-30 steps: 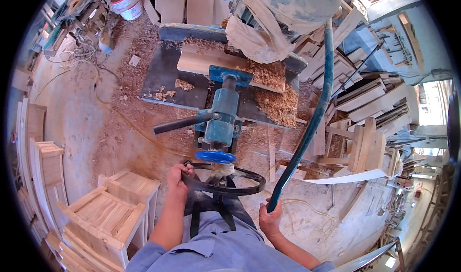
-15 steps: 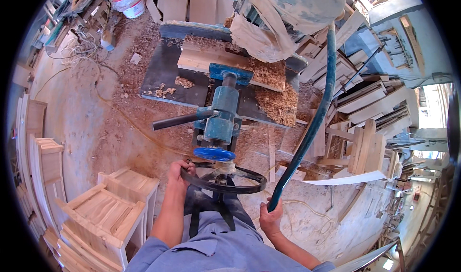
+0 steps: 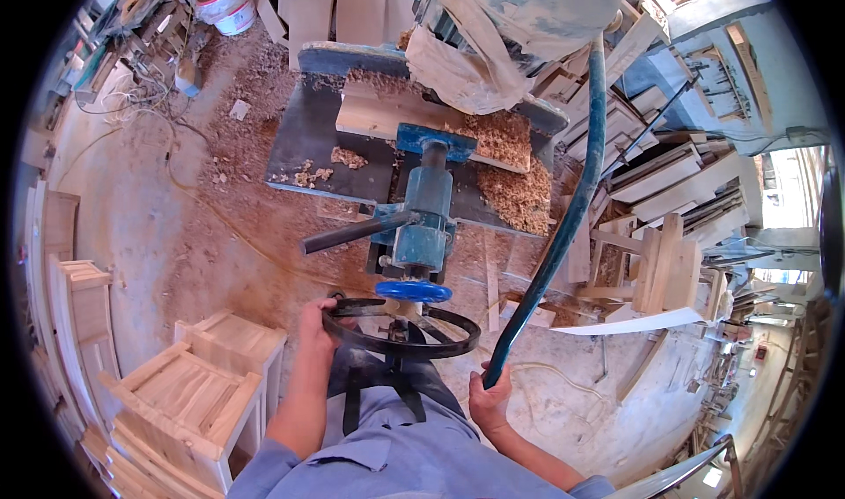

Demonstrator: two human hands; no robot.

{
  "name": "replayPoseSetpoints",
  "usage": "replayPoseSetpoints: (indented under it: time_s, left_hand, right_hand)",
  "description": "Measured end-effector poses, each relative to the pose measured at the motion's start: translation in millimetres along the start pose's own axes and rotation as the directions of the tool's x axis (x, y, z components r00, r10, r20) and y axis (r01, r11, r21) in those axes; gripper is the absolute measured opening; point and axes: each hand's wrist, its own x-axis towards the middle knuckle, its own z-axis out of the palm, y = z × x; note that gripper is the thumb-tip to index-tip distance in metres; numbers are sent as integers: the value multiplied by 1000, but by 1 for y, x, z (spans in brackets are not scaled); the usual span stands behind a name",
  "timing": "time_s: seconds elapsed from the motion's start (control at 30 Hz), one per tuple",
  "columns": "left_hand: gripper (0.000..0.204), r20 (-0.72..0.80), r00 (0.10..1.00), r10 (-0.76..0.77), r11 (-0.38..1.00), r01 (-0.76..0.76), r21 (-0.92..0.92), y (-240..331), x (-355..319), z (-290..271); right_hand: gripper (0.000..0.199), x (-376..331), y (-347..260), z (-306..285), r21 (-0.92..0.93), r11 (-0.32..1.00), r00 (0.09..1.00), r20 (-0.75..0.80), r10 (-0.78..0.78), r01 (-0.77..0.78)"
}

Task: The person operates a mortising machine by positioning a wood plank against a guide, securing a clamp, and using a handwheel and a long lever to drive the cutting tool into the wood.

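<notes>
Near crumbly shavings (image 3: 515, 197), round handwheel (image 3: 422, 352), curved bar (image 3: 572, 220)

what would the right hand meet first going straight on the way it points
Beyond the long blue bar it grips, the right hand would probably meet the right side of the black handwheel, though this view leaves their relative heights unclear.

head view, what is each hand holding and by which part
The left hand grips the black handwheel by the left side of its rim. The right hand holds the long curved blue lever by its lower end.
</notes>
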Motion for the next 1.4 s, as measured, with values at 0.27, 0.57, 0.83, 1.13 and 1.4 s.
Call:
replayPoseSetpoints:
  time_s: [0.27,0.57,0.83,1.13,1.4]
  left_hand:
    - [62,-161,870,466,873,-482,-73,-38,-52,47]
    - [87,-143,797,586,806,-592,1,-57,-79,69]
    - [59,-85,942,325,932,-334,-137,-18,3,0]
    - [32,-100,855,509,855,-516,-60,-109,32,-28]
    - [36,176,976,-125,951,67,302,-152,-56,17]
  right_hand:
    - [25,-4,6,11,22,1000,1000,15,-21,21]
    - [25,-5,3,16,-8,998,998,-21,-65,65]
    - [24,-3,2,5,25,998,998,2,-55,55]
    - [25,0,5,-7,14,999,999,14,-50,50]
    - [24,-1,11,-9,0,998,998,5,-61,61]
